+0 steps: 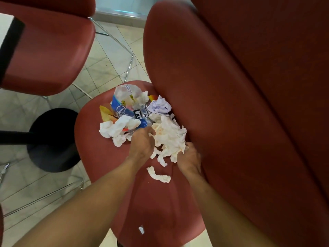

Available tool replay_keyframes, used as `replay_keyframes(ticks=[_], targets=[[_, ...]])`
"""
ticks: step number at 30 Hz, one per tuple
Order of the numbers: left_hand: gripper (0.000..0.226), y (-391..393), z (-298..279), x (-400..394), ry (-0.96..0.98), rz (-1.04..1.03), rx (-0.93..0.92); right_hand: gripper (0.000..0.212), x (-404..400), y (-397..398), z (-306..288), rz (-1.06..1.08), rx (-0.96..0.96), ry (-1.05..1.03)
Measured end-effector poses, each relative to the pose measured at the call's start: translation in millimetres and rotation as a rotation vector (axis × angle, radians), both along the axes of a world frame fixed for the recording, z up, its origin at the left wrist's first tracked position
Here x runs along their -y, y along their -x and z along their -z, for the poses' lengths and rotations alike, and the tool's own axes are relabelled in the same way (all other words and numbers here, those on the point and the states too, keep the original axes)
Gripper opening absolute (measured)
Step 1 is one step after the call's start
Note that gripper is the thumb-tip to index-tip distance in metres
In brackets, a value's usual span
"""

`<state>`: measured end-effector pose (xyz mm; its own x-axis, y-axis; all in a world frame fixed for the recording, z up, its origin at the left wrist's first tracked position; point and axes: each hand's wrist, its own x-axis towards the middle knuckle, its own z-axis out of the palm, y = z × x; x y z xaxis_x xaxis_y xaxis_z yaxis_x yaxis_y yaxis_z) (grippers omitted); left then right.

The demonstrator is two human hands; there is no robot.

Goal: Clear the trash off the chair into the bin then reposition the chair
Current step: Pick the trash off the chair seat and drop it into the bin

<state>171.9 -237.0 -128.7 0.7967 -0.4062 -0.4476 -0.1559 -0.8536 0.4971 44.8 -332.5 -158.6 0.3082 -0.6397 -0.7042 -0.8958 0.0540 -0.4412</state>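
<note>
Trash still heaped on the red chair as both hands gather it up

A person leans over the chair [142,202], whose seat carries nearly all of the trash [138,114]: crumpled white napkins, a clear plastic bag with print, a blue wrapper and a ball of pale paper, piled against the chair's backrest. The left hand [142,141] curls into the middle of the pile, its grip apparently closing on a napkin, though the fingertips are hidden. The right hand [188,157], next to the backrest, clutches the edge of a large stained napkin [170,136]. A loose napkin strip [158,174] and a small paper scrap [141,229] lie nearer the seat's front edge. No bin is in view. By this evidence, the clearing is only starting; binning the trash and moving the chair remain.
</note>
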Motion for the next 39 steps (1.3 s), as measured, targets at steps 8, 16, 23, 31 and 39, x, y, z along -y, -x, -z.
replay_keyframes(ticks=[8,16,23,31,39], targets=[[0.023,23.2,-51.2,-31.2,0.017,-0.186,0.038,0.050,-17.8,36.7,-46.9,0.007,-0.060,0.084],[0.021,58.0,-99.9,-77.9,0.064,-0.227,0.049,0.054,-57.5,72.5,-98.3,0.043,-0.087,0.116],[0.018,91.5,-136.9,-144.1,0.110,-0.223,0.117,0.050,-108.6,85.3,-151.0,-0.071,-0.028,0.142],[0.021,130.7,-166.6,-248.3,0.130,-0.241,0.126,0.050,-202.6,110.9,-184.4,-0.139,0.103,0.191],[0.050,171.8,-171.7,-339.6,0.097,-0.261,0.165,0.046,-287.0,132.9,-207.7,-0.288,0.157,0.209]])
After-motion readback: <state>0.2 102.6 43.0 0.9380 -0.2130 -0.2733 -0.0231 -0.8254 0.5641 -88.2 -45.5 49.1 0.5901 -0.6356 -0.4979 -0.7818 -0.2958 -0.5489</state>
